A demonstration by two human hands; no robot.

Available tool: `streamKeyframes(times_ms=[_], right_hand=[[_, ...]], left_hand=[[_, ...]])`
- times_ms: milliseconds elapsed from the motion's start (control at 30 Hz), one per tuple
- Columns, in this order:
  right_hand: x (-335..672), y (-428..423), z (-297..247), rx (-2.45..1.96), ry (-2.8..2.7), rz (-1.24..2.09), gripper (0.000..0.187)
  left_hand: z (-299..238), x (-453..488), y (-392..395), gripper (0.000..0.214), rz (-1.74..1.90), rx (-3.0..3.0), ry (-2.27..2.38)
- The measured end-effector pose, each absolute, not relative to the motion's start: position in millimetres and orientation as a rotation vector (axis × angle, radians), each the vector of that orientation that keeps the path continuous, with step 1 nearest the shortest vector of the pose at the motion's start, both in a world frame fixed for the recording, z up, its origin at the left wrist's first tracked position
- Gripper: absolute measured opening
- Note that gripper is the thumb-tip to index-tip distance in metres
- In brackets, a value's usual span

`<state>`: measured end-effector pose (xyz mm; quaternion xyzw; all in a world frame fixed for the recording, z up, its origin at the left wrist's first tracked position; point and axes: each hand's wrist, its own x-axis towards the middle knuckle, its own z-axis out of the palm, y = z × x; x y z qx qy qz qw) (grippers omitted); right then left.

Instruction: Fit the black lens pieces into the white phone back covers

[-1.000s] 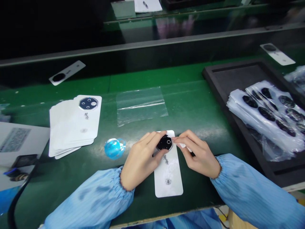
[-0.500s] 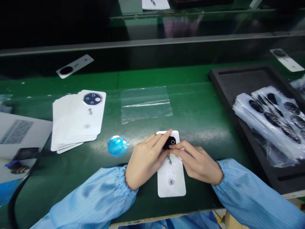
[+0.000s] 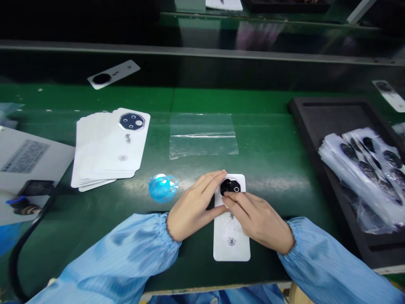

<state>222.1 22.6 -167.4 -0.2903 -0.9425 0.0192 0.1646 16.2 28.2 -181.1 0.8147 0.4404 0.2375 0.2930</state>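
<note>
A white phone back panel (image 3: 232, 247) lies flat on the green mat, with a black camera lens cover (image 3: 230, 185) near its top end. My left hand (image 3: 198, 202) rests along the panel's left edge, fingers stretched out and thumb spread beneath the lens cover. My right hand (image 3: 256, 215) comes in from the right, its fingers bent together with their tips on the lower part of the cover; what lies under these fingertips is hidden. Left of my left hand sits a small pile of blue clear film (image 3: 162, 188).
A fanned stack of white panels (image 3: 104, 147) lies to the left. A clear plastic sheet (image 3: 202, 137) is farther back. On the right, a black tray (image 3: 329, 112) holds bagged lens covers (image 3: 363, 169). Single panels (image 3: 114, 75) lie at the back. A black cable (image 3: 23, 249) curves at left.
My right fingers have shifted from the cover's lower right edge onto its face. My left thumb has spread lower, away from the fingers. The whole view has moved slightly.
</note>
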Motion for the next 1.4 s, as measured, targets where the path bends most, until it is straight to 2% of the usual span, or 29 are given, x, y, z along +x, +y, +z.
streamKeyframes(times_ms=[300,467,567,667,867,967,1067,1133,1200,1333,1400], right_hand=[[207.3,35.2,-173.9,-0.76,-2.656,0.062,0.029],[216.7,39.2,-180.7,-0.884,-2.443,0.436,0.036],[221.0,41.9,-180.7,-0.933,-2.449,0.482,0.042],[220.3,45.3,-178.6,-0.945,-2.436,0.561,0.038],[224.0,51.7,-173.6,-1.312,-1.749,0.777,0.025],[229.6,52.5,-167.8,-1.508,-1.667,1.002,0.033],[233.2,54.3,-157.7,-1.568,-1.611,1.307,0.05],[234.3,56.0,-150.8,-1.572,-1.555,1.58,0.048],[234.5,56.8,-146.1,-1.56,-1.488,1.794,0.035],[232.9,54.5,-145.8,-1.451,-1.362,1.914,0.032],[231.5,52.6,-148.1,-1.387,-1.328,1.918,0.034]], left_hand=[[-181.1,18.3,30.9,0.065,0.654,2.148,1.155],[-185.4,17.7,30.4,0.073,0.649,2.156,1.161],[-184.2,18.4,31.9,0.075,0.651,2.151,1.147],[-179.9,19.5,34.5,0.072,0.636,2.13,1.146],[-176.1,19.9,35.8,0.082,0.626,2.077,1.184],[-178.6,19.0,34.9,0.087,0.68,2.027,1.178],[-181.3,18.4,34.3,0.087,0.806,1.953,1.145],[-181.5,19.0,33.1,0.084,0.9,1.942,1.11],[-179.5,20.8,30.5,0.076,0.989,1.932,1.093],[-171.5,26.4,24.0,0.062,1.16,1.547,1.082],[-168.0,28.2,22.8,0.044,1.133,1.285,1.093]])
